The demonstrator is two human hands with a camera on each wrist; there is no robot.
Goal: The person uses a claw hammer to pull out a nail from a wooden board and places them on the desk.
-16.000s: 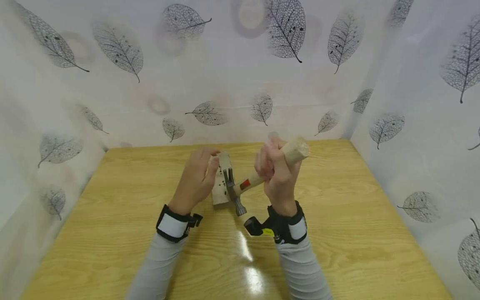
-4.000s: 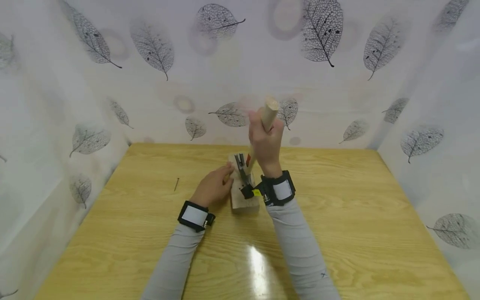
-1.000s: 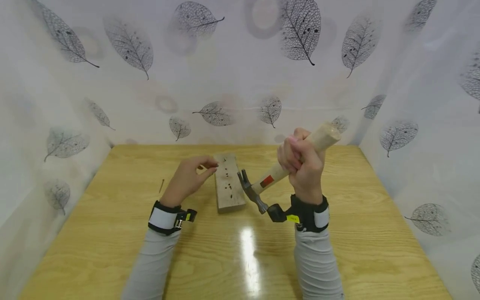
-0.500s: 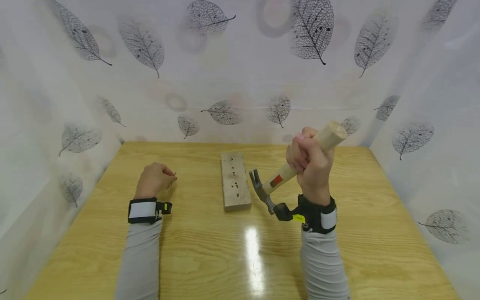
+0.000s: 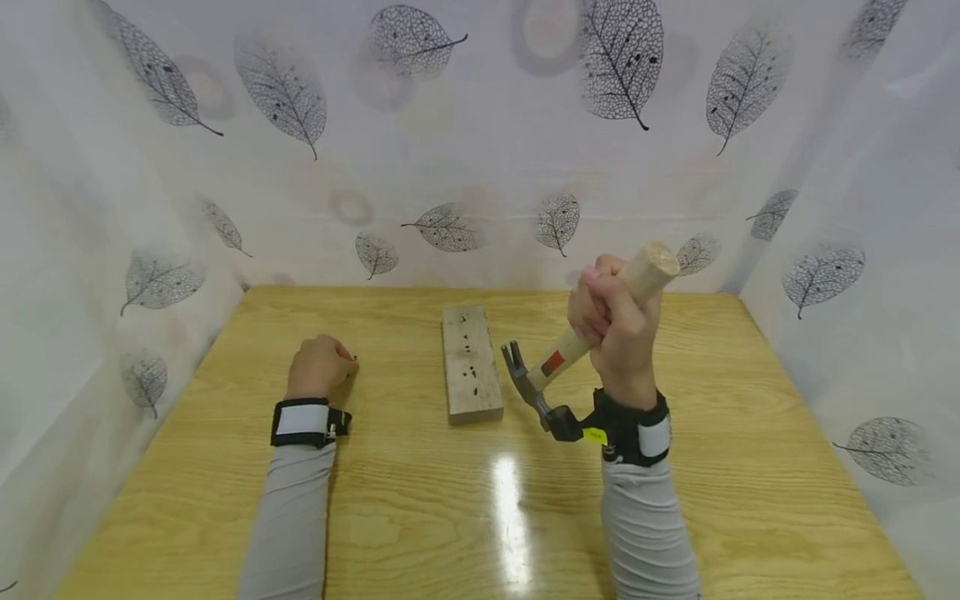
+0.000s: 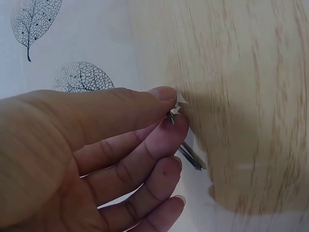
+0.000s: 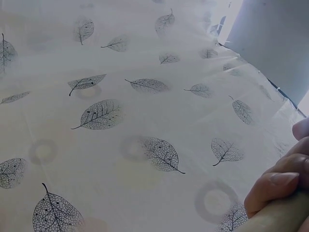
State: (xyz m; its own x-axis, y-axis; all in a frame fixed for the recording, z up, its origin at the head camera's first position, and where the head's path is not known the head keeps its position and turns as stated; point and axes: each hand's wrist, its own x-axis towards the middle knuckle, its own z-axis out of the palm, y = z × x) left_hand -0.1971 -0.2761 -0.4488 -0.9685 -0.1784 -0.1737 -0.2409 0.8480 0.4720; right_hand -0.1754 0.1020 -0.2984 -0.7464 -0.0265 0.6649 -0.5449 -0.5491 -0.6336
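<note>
At the table's left side, my left hand [image 5: 321, 367] pinches a nail between thumb and index finger; the left wrist view shows the nail [image 6: 190, 157] slanting out beyond the fingertips of the hand [image 6: 96, 140]. My right hand [image 5: 618, 333] grips the wooden handle of a claw hammer [image 5: 552, 362], its metal head hanging low and its handle end tilted up to the right. The right wrist view catches only fingers [image 7: 275, 188] round the handle [image 7: 280, 215]. A wooden block [image 5: 472, 367] with several dark nail heads or holes lies between the hands, touched by neither.
The wood-grain table [image 5: 420, 508] carries a bright reflection in front of the block. Leaf-patterned sheeting [image 5: 465, 150] surrounds the table at the back and both sides.
Since a second ago my left hand has moved left from beside the block to the nail lying on the table and pinched it. The hammer has stayed raised in my right hand.
</note>
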